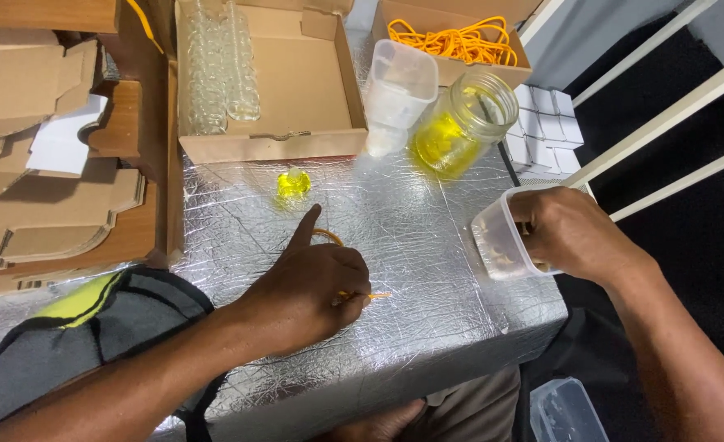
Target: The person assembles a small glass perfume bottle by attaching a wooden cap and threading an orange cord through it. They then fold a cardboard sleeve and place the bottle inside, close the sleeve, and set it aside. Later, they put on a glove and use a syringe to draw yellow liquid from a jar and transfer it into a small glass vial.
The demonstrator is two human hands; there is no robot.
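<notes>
Work surface: table (pixel 427 245) wrapped in crinkled silver foil, flattened cardboard stacked at its left. My left hand (pixel 309 299) rests on the foil, fingers pinched on a piece of orange string (pixel 362 295), forefinger stretched out. My right hand (pixel 571 233) grips a clear plastic tub (pixel 497 245) tipped at the table's right edge, something pale inside. One small bottle (pixel 293 182) of yellow liquid stands filled just ahead of my left hand, untied by the look of it. Beyond: a glass jar (pixel 460 123) part full of yellow liquid, an open box (pixel 296 90) of empty bottles apparently not yet filled, and a box of orange cord (pixel 456 41).
</notes>
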